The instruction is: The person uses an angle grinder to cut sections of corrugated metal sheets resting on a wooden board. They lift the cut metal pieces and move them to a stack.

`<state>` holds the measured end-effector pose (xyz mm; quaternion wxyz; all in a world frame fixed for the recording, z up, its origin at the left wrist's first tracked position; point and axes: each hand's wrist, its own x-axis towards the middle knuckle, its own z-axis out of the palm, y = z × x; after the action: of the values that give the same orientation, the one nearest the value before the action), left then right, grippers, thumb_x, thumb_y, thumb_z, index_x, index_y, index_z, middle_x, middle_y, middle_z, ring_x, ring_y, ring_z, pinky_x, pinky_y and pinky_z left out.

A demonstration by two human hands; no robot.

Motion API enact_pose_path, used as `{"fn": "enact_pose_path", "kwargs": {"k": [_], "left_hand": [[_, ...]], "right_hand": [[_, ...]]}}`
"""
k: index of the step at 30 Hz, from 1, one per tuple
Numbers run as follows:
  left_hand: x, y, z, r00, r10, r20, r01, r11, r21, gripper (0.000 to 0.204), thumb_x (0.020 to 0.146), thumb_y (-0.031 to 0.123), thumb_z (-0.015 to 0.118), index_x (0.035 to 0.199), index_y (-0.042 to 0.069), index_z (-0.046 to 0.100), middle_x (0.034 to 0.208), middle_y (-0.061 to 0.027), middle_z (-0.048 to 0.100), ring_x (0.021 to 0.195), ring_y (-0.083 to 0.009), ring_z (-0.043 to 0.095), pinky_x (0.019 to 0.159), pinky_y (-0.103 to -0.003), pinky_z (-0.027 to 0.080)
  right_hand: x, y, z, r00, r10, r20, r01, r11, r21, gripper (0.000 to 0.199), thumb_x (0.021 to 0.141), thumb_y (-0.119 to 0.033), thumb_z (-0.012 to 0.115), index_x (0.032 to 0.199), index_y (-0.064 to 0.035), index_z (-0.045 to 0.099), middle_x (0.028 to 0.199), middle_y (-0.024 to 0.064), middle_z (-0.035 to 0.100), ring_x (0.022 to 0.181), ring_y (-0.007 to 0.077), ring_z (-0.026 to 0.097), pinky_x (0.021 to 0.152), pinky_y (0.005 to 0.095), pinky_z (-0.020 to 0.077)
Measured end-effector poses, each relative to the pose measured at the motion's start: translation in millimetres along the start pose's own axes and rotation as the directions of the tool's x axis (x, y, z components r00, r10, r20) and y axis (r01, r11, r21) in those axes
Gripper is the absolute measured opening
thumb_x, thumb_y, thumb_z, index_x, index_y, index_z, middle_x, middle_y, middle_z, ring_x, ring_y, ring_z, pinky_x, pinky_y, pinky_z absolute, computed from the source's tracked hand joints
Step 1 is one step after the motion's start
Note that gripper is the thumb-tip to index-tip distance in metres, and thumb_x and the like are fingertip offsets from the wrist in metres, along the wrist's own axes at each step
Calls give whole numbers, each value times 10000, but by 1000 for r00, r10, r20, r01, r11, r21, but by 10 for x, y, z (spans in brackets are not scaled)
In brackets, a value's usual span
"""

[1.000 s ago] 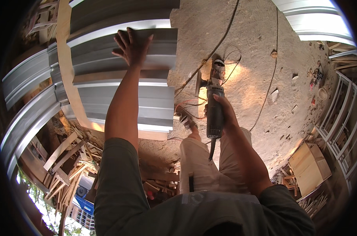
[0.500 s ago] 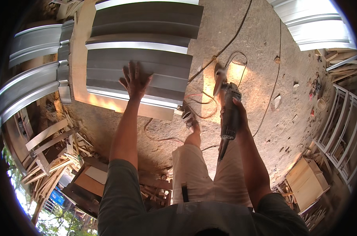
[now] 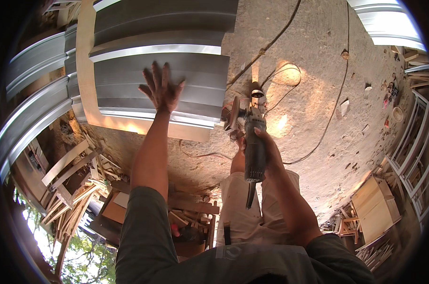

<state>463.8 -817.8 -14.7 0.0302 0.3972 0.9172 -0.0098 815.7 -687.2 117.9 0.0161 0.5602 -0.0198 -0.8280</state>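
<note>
My left hand (image 3: 162, 92) lies flat with spread fingers on a grey ribbed metal roofing sheet (image 3: 124, 78). Beneath the sheet is a pale wooden board (image 3: 87, 61), its edge showing at the left and near sides. An angle grinder (image 3: 255, 151) is gripped in my right hand (image 3: 267, 146), its dark body pointing away from me and its cord trailing back between my legs. The grinder's disc (image 3: 235, 111) stands upright just right of the sheet's near right corner, apart from it as far as I can tell. My foot partly shows behind the disc.
Power cables (image 3: 318, 142) wind over the rough, dusty floor (image 3: 314, 75). More metal sheets (image 3: 39, 106) lie to the left. Scrap wood (image 3: 72, 203) is heaped at the lower left. On the right are a wooden box (image 3: 373, 208), a white metal frame (image 3: 413, 156) and a bright sheet (image 3: 389, 21).
My right hand has brought the grinder leftward and nearer to me, its disc now beside the sheet's edge. My left hand stays spread on the sheet. The whole view has shifted slightly.
</note>
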Motion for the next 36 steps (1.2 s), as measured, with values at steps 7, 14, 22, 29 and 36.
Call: {"fn": "enact_pose_path", "kwargs": {"k": [7,14,22,29,36], "left_hand": [[28,-30,0,999,21,-26,-22,999,-37,991,809,879,500,1629,381,253,1736,-71,110,1575,-452,36,1102,-830,38],[2,-17,-192,996,35,79,-33,999,-32,1065,817,835,557,1657,304,174,1738,-76,84,1586,-415,13,1130,-811,43],[-255,118,-517,812,416,410,-386,909,-156,1496,436,803,840,1661,303,143,1737,-108,-93,1558,-479,-128,1029,-903,55],[-189,180,-575,777,333,534,-330,938,-106,1542,399,777,864,1664,299,123,1729,-121,-140,1543,-481,-196,1014,-910,37],[-188,140,-591,769,341,541,-324,937,-131,1545,416,750,881,1666,272,110,1721,-140,-168,1538,-483,-211,1013,-909,42]], "right_hand": [[-71,151,1,990,131,46,-132,990,38,467,894,-450,740,1091,-43,619,823,119,688,709,245,698,648,363,599],[-164,180,22,998,-57,-25,56,997,-57,461,898,-443,719,1121,-57,599,854,131,681,705,239,685,646,368,592],[-55,464,-213,996,-93,-10,92,995,-30,493,886,-438,721,1175,-72,559,871,127,666,714,228,677,648,361,588],[-40,691,-67,998,-62,16,62,998,-26,498,881,-429,731,1183,-67,568,872,128,656,736,225,679,678,354,590],[-140,798,169,998,-66,2,66,997,-34,497,875,-408,736,1201,-80,554,874,127,650,729,236,677,649,375,592]]}}
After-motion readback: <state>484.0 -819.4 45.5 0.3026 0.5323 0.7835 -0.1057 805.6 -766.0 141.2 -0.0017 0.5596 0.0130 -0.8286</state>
